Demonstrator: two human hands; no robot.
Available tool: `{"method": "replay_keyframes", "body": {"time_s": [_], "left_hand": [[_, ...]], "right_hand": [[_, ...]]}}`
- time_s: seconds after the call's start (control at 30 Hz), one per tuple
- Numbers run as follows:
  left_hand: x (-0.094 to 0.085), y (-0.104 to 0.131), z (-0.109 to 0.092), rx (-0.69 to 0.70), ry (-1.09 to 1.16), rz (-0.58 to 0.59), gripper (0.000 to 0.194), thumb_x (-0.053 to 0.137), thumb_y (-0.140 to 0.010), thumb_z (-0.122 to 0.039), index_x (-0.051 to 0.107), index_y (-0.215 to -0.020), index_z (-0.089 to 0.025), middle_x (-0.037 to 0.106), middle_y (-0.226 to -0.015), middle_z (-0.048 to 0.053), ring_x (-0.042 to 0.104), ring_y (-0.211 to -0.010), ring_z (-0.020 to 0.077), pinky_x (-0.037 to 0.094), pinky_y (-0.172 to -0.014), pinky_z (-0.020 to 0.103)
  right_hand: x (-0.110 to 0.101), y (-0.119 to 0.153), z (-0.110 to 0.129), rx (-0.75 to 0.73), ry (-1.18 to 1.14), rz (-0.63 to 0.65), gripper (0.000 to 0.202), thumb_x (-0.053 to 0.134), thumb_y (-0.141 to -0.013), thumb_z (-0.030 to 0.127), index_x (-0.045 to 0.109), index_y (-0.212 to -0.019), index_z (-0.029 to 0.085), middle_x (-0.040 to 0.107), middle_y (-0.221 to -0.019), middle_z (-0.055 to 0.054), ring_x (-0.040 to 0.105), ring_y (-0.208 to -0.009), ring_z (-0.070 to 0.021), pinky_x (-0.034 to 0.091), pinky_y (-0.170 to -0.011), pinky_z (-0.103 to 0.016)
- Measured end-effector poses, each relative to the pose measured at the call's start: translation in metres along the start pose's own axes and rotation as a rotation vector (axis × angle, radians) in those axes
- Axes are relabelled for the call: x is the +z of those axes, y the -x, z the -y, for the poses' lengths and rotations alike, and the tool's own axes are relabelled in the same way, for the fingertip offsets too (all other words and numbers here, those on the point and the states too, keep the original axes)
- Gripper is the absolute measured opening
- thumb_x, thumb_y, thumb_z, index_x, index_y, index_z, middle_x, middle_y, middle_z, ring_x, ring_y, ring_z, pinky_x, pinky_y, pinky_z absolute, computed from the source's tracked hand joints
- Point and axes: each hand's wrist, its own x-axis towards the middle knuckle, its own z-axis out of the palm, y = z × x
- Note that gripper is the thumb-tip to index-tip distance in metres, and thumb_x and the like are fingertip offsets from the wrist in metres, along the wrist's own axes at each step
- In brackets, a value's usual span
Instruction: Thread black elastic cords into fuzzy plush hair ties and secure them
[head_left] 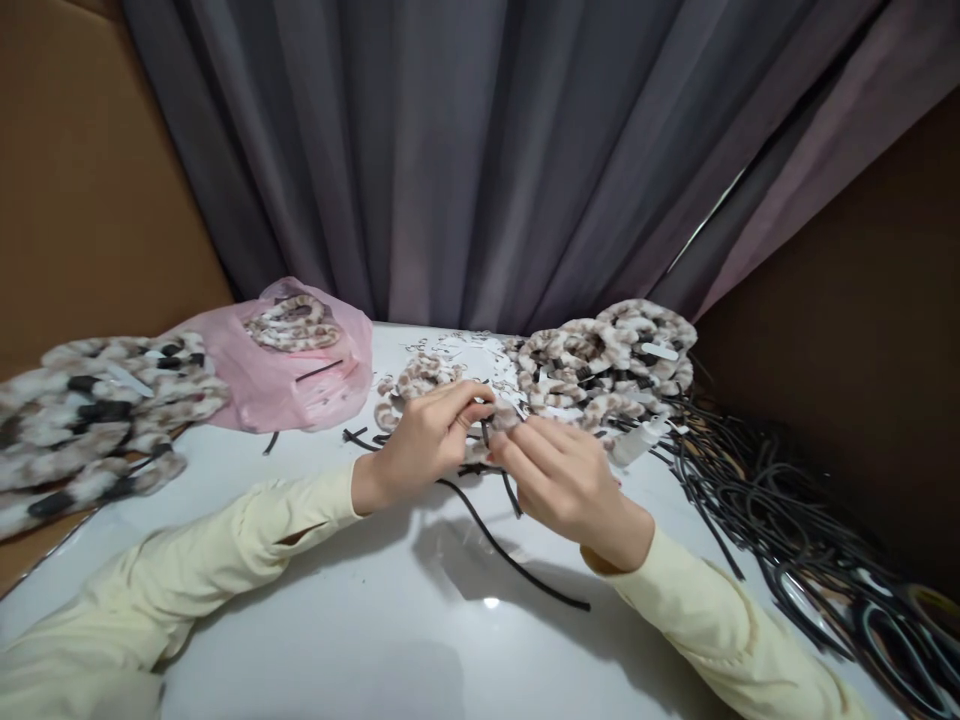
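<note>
Over the white table, my left hand (429,432) and my right hand (561,478) are close together with fingers pinched. Between them is the end of a fluffy white-and-brown strip (504,416), which my right fingers grip. A short dark piece of cord (485,432) shows at my left fingertips; its full length is hidden by the hands. Below the hands, a black cord (517,560) curves across the table toward me. Behind my left hand lies more of a fluffy strip (420,378); I cannot tell whether it joins the held end.
Fluffy strips are heaped at the left (97,420) and back right (607,360). A pink plastic bag (330,395) has a fluffy coil on it. Small metal pieces lie at the back. A white bottle (637,440) lies beside many black cords (780,500). A grey curtain (450,160) hangs behind.
</note>
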Motion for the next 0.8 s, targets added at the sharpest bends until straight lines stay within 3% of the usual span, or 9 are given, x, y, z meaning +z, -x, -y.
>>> {"method": "replay_keyframes", "body": {"time_s": [0.07, 0.13, 0.4, 0.53, 0.67, 0.8], "left_hand": [[0.002, 0.001, 0.005, 0.132, -0.068, -0.056, 0.017, 0.040, -0.085, -0.005, 0.052, -0.089, -0.016, 0.058, -0.072, 0.002, 0.053, -0.067, 0.0128, 0.042, -0.065, 0.024], [0.003, 0.003, 0.008, 0.181, -0.122, -0.092, 0.019, 0.039, -0.083, -0.002, 0.052, -0.088, -0.016, 0.057, -0.069, 0.002, 0.052, -0.066, 0.0138, 0.042, -0.066, 0.025], [0.006, 0.003, 0.011, 0.159, -0.132, -0.123, 0.019, 0.039, -0.082, -0.001, 0.050, -0.082, -0.016, 0.054, -0.065, 0.001, 0.050, -0.063, 0.0136, 0.041, -0.063, 0.025], [0.003, 0.002, 0.010, 0.189, -0.068, -0.059, 0.018, 0.038, -0.084, -0.004, 0.050, -0.082, -0.017, 0.054, -0.065, 0.001, 0.048, -0.062, 0.0131, 0.041, -0.062, 0.025], [-0.002, 0.001, 0.003, 0.249, 0.030, 0.067, 0.016, 0.037, -0.086, -0.007, 0.049, -0.091, -0.016, 0.057, -0.072, 0.003, 0.052, -0.066, 0.0128, 0.043, -0.064, 0.024], [-0.005, 0.002, -0.007, 0.119, 0.199, 0.128, 0.027, 0.036, -0.085, -0.006, 0.038, -0.109, -0.016, 0.053, -0.070, -0.002, 0.051, -0.057, 0.0083, 0.044, -0.056, 0.018]], "right_hand": [[0.001, -0.001, 0.007, -0.032, 0.014, 0.010, 0.025, 0.044, -0.087, 0.009, 0.048, -0.063, 0.016, 0.041, -0.057, -0.001, 0.033, -0.056, -0.0139, 0.026, -0.053, -0.029], [0.003, 0.000, 0.012, -0.038, 0.026, 0.012, 0.027, 0.047, -0.085, 0.008, 0.046, -0.060, 0.016, 0.040, -0.055, 0.000, 0.032, -0.054, -0.0135, 0.024, -0.051, -0.029], [0.007, 0.004, 0.020, -0.089, 0.065, 0.036, 0.023, 0.051, -0.083, 0.010, 0.047, -0.061, 0.016, 0.037, -0.055, 0.001, 0.030, -0.053, -0.0138, 0.020, -0.050, -0.030], [-0.002, 0.002, 0.015, -0.113, 0.048, 0.008, 0.021, 0.052, -0.084, 0.011, 0.049, -0.064, 0.016, 0.037, -0.055, 0.001, 0.030, -0.053, -0.0133, 0.021, -0.050, -0.030], [-0.009, 0.000, 0.000, 0.041, -0.021, -0.042, 0.018, 0.043, -0.087, 0.007, 0.051, -0.072, 0.014, 0.038, -0.057, 0.001, 0.031, -0.054, -0.0130, 0.025, -0.051, -0.028], [-0.003, 0.001, -0.013, 0.260, -0.256, -0.019, 0.022, 0.035, -0.085, 0.001, 0.049, -0.077, 0.016, 0.041, -0.062, 0.001, 0.037, -0.056, -0.0115, 0.029, -0.052, -0.023]]}}
